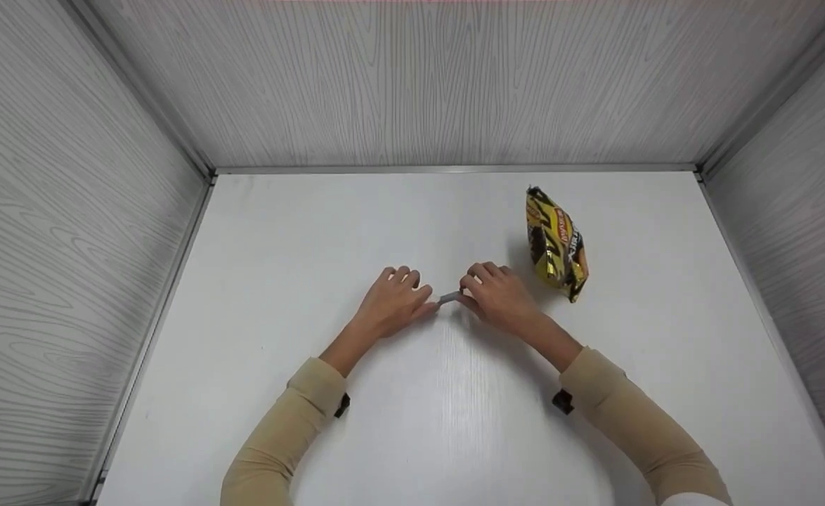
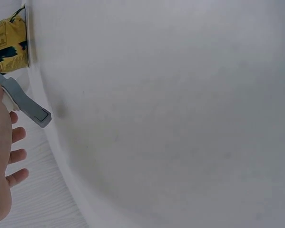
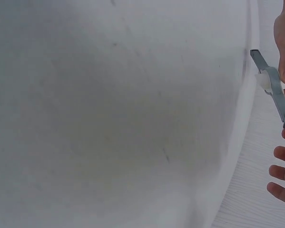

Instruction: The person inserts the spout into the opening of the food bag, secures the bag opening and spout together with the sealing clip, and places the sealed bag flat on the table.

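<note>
Between the two hands, over the white table, is a small grey bag clip (image 1: 449,298) with a white piece at its middle, seen better in the left wrist view (image 2: 25,102). My left hand (image 1: 395,306) pinches the clip with thumb and forefinger, the other fingers loosely spread. On the other side, my right hand (image 1: 500,295) pinches one end of it between thumb and fingers. In the right wrist view, the clip (image 3: 274,85) slants, its upper end sticking out free. Fingers hide parts of the clip.
A yellow and black snack bag (image 1: 556,246) stands on the white table (image 1: 300,232), just beyond my right hand. Grey wood-patterned panels (image 1: 412,84) close off the back and both sides.
</note>
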{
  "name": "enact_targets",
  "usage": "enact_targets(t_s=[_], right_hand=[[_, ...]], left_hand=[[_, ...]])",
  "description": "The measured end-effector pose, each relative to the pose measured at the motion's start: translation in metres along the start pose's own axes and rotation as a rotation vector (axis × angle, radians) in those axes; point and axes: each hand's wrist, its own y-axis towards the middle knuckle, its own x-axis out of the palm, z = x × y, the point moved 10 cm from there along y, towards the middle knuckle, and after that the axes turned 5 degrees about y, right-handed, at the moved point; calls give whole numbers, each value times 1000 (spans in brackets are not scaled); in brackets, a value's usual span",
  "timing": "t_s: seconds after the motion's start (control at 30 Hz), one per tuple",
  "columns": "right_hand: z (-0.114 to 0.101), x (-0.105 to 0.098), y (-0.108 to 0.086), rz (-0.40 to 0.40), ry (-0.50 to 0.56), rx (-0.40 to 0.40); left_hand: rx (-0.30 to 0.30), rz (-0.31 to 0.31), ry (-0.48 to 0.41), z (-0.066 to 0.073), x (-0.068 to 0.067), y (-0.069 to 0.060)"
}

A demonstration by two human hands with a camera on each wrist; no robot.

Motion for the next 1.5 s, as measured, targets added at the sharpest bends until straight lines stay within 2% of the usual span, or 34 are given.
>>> enact_targets(t_s=[0.2, 0.63, 1.03, 1.3, 1.5], right_hand=[[-1, 0, -2, -14, 44, 11], [-4, 5, -5, 22, 27, 0], [0, 12, -4, -27, 100, 17], [-1, 13, -5, -28, 117, -5], [-3, 9, -5, 25, 87, -58]], left_hand=[[-18, 20, -12, 1, -3, -5], [-37, 29, -38, 4, -5, -11], [-68, 11, -96, 3, -2, -12], [-71, 11, -112, 4, 0, -14], [-69, 19, -124, 6, 0, -14]])
